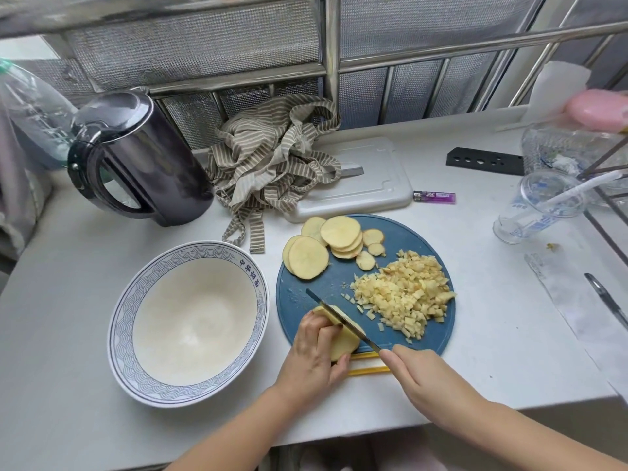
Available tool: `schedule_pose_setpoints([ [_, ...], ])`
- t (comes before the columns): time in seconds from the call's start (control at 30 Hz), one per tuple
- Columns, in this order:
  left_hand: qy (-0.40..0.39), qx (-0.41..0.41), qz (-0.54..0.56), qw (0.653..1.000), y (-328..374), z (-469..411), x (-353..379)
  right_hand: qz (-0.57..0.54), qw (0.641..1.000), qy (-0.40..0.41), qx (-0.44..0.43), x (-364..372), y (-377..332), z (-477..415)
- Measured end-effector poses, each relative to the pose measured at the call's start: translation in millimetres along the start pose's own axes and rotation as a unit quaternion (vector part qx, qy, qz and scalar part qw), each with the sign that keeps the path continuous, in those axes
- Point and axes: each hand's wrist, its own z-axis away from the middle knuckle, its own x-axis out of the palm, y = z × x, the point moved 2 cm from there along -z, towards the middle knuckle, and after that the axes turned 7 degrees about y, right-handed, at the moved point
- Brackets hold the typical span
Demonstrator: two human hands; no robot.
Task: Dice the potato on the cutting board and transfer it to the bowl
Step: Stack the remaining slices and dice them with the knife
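A round blue cutting board (407,239) lies on the white tabletop (475,266), and the work is at its near left edge. The left hand (316,351) grips a potato piece (345,339) there, its fingers curled over the top and the thumb tucked against the near side, pinning the piece to the board. The right hand (419,375) is wrapped round the handle of a knife (339,319). The handle itself is hidden inside the hand. The dark blade slants up and to the left across the potato piece, just beside the left fingertips, its edge resting on the potato. A loose heap of diced potato (404,294) covers the right half of the board, with a few stray cubes between it and the blade. Round potato slices (326,246) lie overlapping along the far left part of the board, some hanging over its rim. A wide bowl (120,317) with a blue wave pattern on its rim stands on the tabletop just to the left of the board. Further back are a dark kettle (136,158), a crumpled striped cloth (272,158) partly draped over a white board (377,178), and a purple lighter (435,197). A clear plastic cup (537,209) stands at the right.
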Motion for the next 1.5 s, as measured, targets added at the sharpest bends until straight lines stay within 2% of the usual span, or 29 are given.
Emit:
schedule_pose_setpoints([
  [0.47,0.001,0.004,-0.004,1.000,0.1,0.8,4.0,0.015,1.000,-0.009,-0.003,9.0,-1.4,-2.8],
  [0.63,-0.004,0.003,-0.016,1.000,-1.1,2.6,7.2,0.095,0.995,-0.029,0.026,19.5,-0.6,0.5],
  [0.77,-0.002,0.006,-0.019,1.000,-2.1,4.1,8.4,0.109,0.993,-0.033,0.038,21.3,0.8,-0.8],
  [1.1,-0.009,0.008,-0.010,1.000,1.1,2.6,5.6,0.062,0.998,0.024,-0.011,24.8,-3.5,-19.1],
  [1.23,-0.008,0.012,-0.012,1.000,-0.4,4.0,7.8,0.075,0.997,0.008,-0.004,32.1,-0.4,-28.7],
  [1.5,-0.026,-0.009,0.011,1.000,0.5,1.2,6.0,0.025,1.000,0.001,0.001,23.8,-0.8,-31.8],
])
